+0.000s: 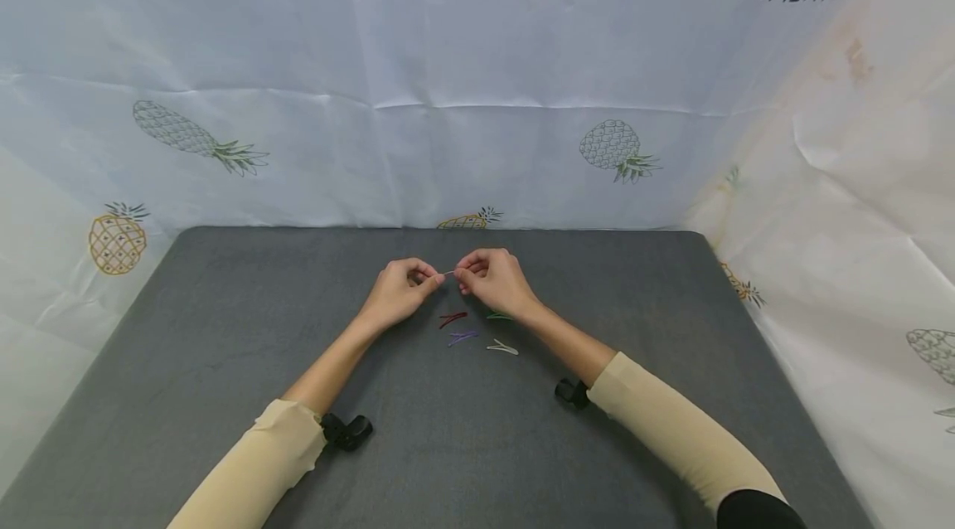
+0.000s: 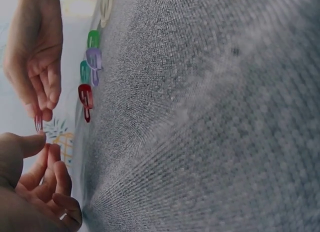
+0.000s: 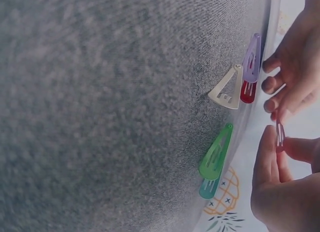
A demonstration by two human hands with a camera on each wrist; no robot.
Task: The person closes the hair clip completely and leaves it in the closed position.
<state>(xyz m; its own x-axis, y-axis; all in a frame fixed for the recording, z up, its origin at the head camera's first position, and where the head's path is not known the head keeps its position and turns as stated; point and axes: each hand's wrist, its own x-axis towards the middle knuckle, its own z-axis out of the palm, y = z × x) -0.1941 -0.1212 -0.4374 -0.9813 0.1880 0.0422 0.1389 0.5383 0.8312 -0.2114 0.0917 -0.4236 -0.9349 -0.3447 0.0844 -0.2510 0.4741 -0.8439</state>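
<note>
Near the far side of the table, my left hand (image 1: pixel 399 292) and my right hand (image 1: pixel 498 282) meet over a small reddish snap hair clip (image 3: pixel 280 134). Each hand pinches one end of it between thumb and fingers, and it is held off the table. Closer to me lie more snap hair clips: a red clip (image 1: pixel 453 318), a purple clip (image 1: pixel 463 337), a cream clip (image 1: pixel 503 347) and a green clip (image 1: pixel 498 316) beside my right wrist. In the right wrist view, a teal clip (image 3: pixel 208 189) shows partly behind the green one. The clips on the table look bent open.
A grey cloth-covered table (image 1: pixel 448 454) spreads under both arms. Behind it hangs a white curtain (image 1: pixel 418 156) printed with pineapples, which continues down the sides. Black wrist-camera mounts stick out at the left cuff (image 1: pixel 294 429) and the right cuff (image 1: pixel 619 388).
</note>
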